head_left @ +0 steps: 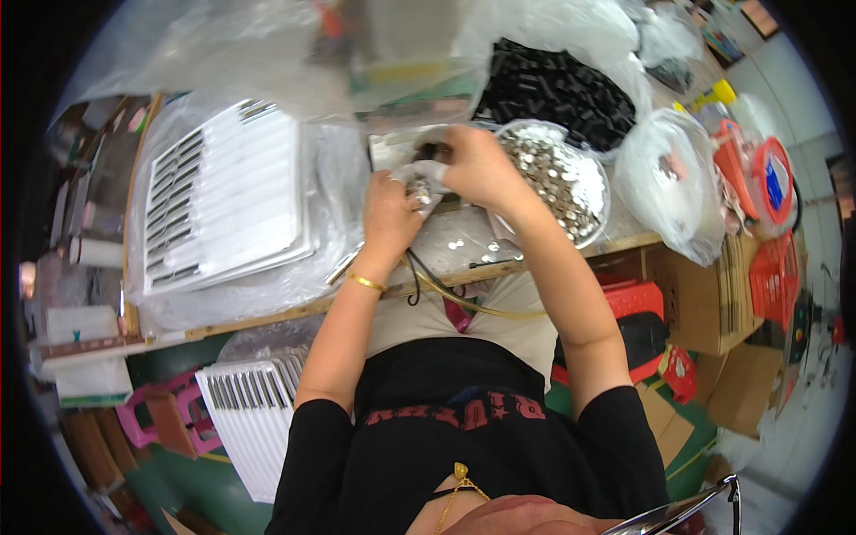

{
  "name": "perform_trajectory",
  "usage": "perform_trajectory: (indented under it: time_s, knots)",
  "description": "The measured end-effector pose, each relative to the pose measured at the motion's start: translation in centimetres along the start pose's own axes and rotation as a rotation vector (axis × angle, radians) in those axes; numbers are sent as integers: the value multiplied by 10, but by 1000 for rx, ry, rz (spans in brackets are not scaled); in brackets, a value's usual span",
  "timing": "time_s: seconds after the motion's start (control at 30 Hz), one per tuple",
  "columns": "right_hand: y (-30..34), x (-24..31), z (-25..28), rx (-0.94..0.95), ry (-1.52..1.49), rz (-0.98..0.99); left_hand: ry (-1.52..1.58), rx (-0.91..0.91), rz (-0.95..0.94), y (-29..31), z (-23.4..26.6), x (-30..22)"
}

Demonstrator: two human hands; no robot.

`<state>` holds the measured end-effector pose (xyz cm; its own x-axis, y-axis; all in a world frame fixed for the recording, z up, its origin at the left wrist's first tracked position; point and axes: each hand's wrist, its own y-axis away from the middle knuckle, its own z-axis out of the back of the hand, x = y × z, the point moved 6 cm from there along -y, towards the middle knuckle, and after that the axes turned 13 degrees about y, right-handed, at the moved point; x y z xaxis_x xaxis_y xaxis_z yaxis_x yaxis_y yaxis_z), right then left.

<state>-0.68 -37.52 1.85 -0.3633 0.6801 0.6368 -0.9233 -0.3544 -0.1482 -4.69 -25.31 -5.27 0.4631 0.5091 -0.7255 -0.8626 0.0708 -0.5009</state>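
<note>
1. I am pinching a small shiny metal part (419, 188) between both hands, above the counter (464, 239) edge.
2. Judging it light, stiff and slippery; fingertip grip suits.
3. Left hand (390, 212) and right hand (474, 165) are closing together on it.
4. A bowl of silvery pieces (557, 183) is sitting just right.

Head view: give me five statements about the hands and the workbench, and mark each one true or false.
1. Both hands meet over the bench, the left hand beside the right hand. True.
2. The bag of small silvery discs lies to the left of the hands. False: it lies to their right.
3. A gold bracelet sits on the left wrist. True.
4. The white slatted panels are stacked on the right end of the bench. False: they lie on the left, under clear plastic.
5. The black parts sit in a clear bag behind the discs. True.
</note>
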Motion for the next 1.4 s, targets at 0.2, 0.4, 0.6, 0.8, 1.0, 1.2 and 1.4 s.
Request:
perform_trajectory:
  time_s: [0.2, 0.4, 0.6, 0.8, 1.0, 1.2, 1.4]
  knots:
    - [-7, 6, -11, -143, 308, 172, -82, 35, 4, 0, 0, 5]
    - [-2, -33, -28, 8, -66, -109, -117, 60, -61, -5, -4, 24]
    - [25, -95, 26, -205, 81, -136, -150, 54, 22, -12, 15, 21]
    - [64, -180, 63, -55, 606, -414, 12, -91, 22, 4, 36, 10]
    - [58, -177, 61, -46, 728, -340, -86, -64, 142, 0, 34, 19]
    - [52, -184, 59, 13, 668, -329, -117, 47, 77, -7, 22, 29]
    - [48, -187, 70, -151, 464, -382, -116, 94, 98, -2, 15, 25]
